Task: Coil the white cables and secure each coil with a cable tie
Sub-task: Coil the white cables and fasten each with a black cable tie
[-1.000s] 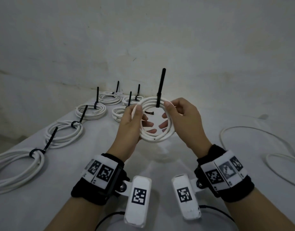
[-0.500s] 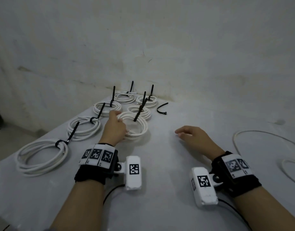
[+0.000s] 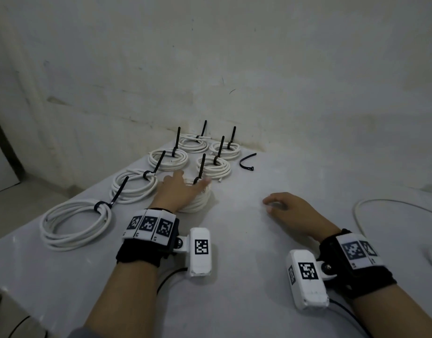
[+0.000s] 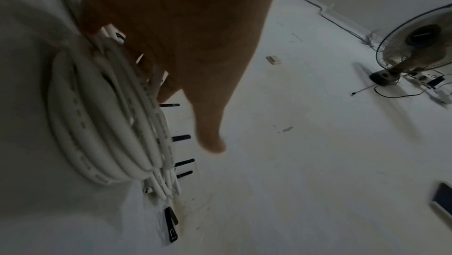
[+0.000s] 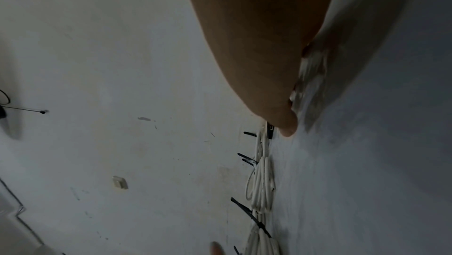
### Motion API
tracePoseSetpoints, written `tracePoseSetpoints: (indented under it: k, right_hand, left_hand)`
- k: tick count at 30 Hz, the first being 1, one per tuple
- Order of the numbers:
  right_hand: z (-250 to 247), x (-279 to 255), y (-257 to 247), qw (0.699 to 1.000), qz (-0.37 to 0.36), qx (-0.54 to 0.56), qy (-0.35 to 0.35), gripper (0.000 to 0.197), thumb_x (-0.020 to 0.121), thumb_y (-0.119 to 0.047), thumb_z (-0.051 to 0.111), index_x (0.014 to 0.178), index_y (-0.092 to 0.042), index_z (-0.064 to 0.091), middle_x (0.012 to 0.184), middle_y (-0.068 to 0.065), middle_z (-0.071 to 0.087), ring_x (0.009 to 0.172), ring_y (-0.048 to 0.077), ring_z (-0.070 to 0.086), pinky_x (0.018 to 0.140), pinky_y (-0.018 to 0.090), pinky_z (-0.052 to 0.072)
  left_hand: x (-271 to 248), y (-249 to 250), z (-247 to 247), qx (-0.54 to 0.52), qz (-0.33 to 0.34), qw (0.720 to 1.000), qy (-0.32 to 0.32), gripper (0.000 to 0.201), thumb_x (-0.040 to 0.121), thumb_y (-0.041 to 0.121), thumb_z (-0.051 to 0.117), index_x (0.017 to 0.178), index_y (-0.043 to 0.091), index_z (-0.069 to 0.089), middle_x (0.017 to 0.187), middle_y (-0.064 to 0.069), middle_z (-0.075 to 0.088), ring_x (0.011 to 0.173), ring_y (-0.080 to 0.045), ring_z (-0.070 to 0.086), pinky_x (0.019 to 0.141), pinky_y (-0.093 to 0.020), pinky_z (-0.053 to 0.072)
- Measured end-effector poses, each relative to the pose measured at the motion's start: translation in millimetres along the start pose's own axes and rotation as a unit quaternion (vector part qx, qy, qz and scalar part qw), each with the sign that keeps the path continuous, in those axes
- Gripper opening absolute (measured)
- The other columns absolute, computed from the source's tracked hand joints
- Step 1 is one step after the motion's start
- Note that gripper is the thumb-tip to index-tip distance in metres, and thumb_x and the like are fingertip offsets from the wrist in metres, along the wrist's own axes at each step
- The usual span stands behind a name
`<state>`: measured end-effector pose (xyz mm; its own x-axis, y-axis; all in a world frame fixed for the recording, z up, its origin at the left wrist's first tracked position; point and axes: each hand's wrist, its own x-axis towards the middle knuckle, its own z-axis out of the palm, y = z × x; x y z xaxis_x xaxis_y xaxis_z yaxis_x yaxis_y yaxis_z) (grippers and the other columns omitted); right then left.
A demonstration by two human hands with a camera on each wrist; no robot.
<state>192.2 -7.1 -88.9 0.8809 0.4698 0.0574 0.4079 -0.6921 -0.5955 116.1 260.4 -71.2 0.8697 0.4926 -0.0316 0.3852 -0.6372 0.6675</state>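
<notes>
Left hand (image 3: pixel 178 191) spread flat on tied white cable coil (image 3: pixel 198 203), setting it among finished coils on grey worktop (image 3: pixel 246 240) | right hand (image 3: pixel 290 211) loosely curled, empty | uncoiled white cable (image 3: pixel 371 203) awaits at right, spare black cable tie (image 3: pixel 246 162) beyond

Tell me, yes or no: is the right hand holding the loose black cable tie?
No, the right hand rests empty on the table; the loose black cable tie lies apart near the wall.

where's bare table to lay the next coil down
Bare table lies between the left hand and right hand, and past the loose cable tie toward the uncoiled cable. The far left is crowded with tied coils.
</notes>
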Motion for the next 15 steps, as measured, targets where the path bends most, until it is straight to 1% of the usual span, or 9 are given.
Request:
tracePoseSetpoints:
  k: [2, 4, 6, 8, 9, 10, 12, 14, 15]
  right_hand:
    - [0, 1, 1, 1.000, -0.004, -0.003, 0.002, 0.023, 0.093, -0.023, 0.058, 0.115, -0.022, 0.064, 0.128, -0.003, 0.054, 0.121, 0.012, 0.049, 0.091, 0.016, 0.029]
    - [1, 2, 2, 1.000, -0.003, 0.001, 0.003, 0.021, 0.093, -0.023, 0.058, 0.113, -0.023, 0.064, 0.128, -0.003, 0.055, 0.120, 0.013, 0.050, 0.091, 0.017, 0.030]
    - [1, 2, 1, 1.000, 0.001, 0.003, -0.003, 0.020, 0.093, -0.023, 0.058, 0.112, -0.023, 0.064, 0.126, -0.003, 0.056, 0.119, 0.013, 0.050, 0.089, 0.017, 0.030]
    - [-1, 1, -5, 1.000, 0.000, -0.007, -0.008, 0.020, 0.093, -0.021, 0.058, 0.112, -0.018, 0.066, 0.115, -0.005, 0.060, 0.117, 0.015, 0.052, 0.086, 0.016, 0.031]
    - [-3, 0, -9, 1.000, -0.003, -0.001, 0.000, 0.020, 0.093, -0.019, 0.057, 0.111, -0.016, 0.067, 0.111, -0.005, 0.061, 0.117, 0.017, 0.053, 0.085, 0.016, 0.032]
    - [-7, -2, -14, 1.000, -0.011, 0.012, 0.017, 0.019, 0.093, -0.018, 0.058, 0.110, -0.015, 0.067, 0.112, -0.003, 0.063, 0.117, 0.017, 0.054, 0.086, 0.017, 0.032]
    - [-16, -10, -23, 0.997, -0.026, 0.035, 0.063, 0.018, 0.093, -0.018, 0.058, 0.108, -0.014, 0.068, 0.120, 0.001, 0.063, 0.119, 0.016, 0.053, 0.093, 0.018, 0.033]
    - [-30, -23, -28, 0.993, -0.032, 0.059, 0.101, 0.016, 0.094, -0.019, 0.058, 0.105, -0.016, 0.069, 0.120, 0.001, 0.065, 0.117, 0.015, 0.055, 0.098, 0.022, 0.037]
    - [-38, -31, -30, 0.991, -0.032, 0.064, 0.110, 0.015, 0.094, -0.019, 0.058, 0.103, -0.016, 0.069, 0.119, 0.000, 0.065, 0.115, 0.014, 0.056, 0.097, 0.022, 0.039]
  left_hand:
    - [-1, -2, 2, 0.025, 0.019, 0.999, -0.016, 0.099, 0.070, 0.069, 0.063, 0.145, 0.014, 0.029, 0.148, -0.016, 0.033, 0.139, -0.032, 0.028, 0.112, -0.043, 0.027]
    - [1, -5, 3, 0.002, 0.031, 1.000, -0.006, 0.102, 0.068, 0.061, 0.072, 0.146, 0.012, 0.029, 0.150, -0.013, 0.034, 0.139, -0.029, 0.030, 0.113, -0.040, 0.026]
    - [3, -8, 1, -0.032, 0.039, 0.999, -0.002, 0.102, 0.064, 0.056, 0.078, 0.144, 0.010, 0.033, 0.148, -0.010, 0.038, 0.136, -0.026, 0.036, 0.111, -0.036, 0.030]
    - [4, -11, 0, -0.059, 0.053, 0.997, 0.004, 0.109, 0.057, 0.058, 0.081, 0.145, 0.014, 0.034, 0.148, -0.007, 0.040, 0.135, -0.024, 0.038, 0.111, -0.036, 0.031]
    - [4, -10, -1, -0.067, 0.066, 0.995, 0.014, 0.107, 0.059, 0.055, 0.082, 0.146, 0.015, 0.033, 0.149, -0.006, 0.039, 0.136, -0.023, 0.037, 0.111, -0.036, 0.030]
    - [3, -9, -1, -0.070, 0.084, 0.994, 0.031, 0.102, 0.063, 0.049, 0.082, 0.146, 0.016, 0.034, 0.149, -0.005, 0.038, 0.136, -0.023, 0.036, 0.111, -0.035, 0.029]
    - [-1, -2, 1, -0.072, 0.133, 0.986, 0.069, 0.086, 0.069, 0.043, 0.080, 0.141, 0.014, 0.041, 0.147, -0.007, 0.042, 0.135, -0.023, 0.037, 0.111, -0.035, 0.029]
    - [-7, 12, 3, -0.088, 0.190, 0.973, 0.095, 0.063, 0.076, 0.037, 0.076, 0.129, 0.013, 0.054, 0.135, -0.010, 0.052, 0.127, -0.024, 0.045, 0.104, -0.033, 0.033]
    - [-11, 19, 3, -0.086, 0.218, 0.967, 0.102, 0.049, 0.080, 0.036, 0.074, 0.121, 0.013, 0.060, 0.128, -0.011, 0.057, 0.121, -0.025, 0.049, 0.100, -0.032, 0.035]
